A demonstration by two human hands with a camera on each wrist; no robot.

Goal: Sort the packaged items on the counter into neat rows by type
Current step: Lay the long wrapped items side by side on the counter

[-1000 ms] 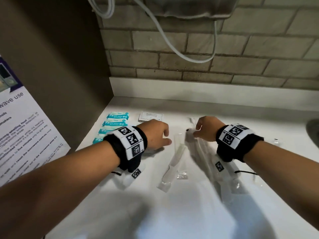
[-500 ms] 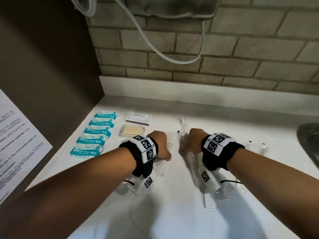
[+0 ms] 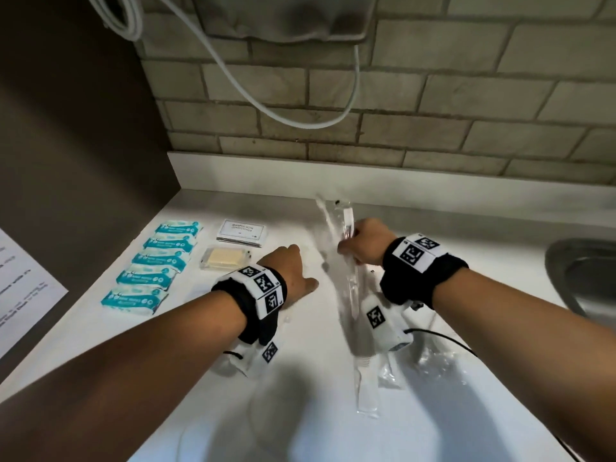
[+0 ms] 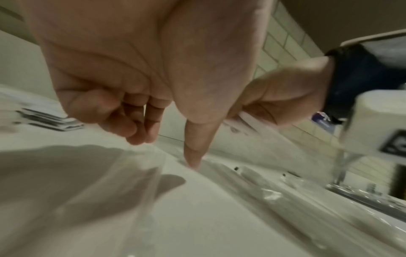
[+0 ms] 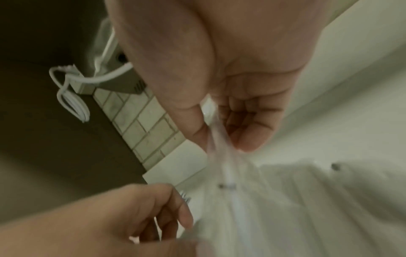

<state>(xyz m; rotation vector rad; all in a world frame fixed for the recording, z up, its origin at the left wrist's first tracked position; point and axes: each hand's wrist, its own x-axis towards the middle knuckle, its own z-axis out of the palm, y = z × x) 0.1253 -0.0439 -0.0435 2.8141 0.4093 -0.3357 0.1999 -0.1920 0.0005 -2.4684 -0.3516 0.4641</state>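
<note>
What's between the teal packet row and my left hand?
The soap bar in its clear pack, seen in the head view, lies between the teal packets and the left hand; shampoo sachets sit just behind it.

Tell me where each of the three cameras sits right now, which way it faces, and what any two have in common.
Head: worn high, facing forward and down at the counter; shows both forearms, left hand, right hand.
Left wrist: under the wrist, looking along the left hand; thumb touches the counter.
Right wrist: along the right hand, which pinches a clear wrapper.
Shared: both wrist views catch the other hand; all three show the brick wall.
</note>
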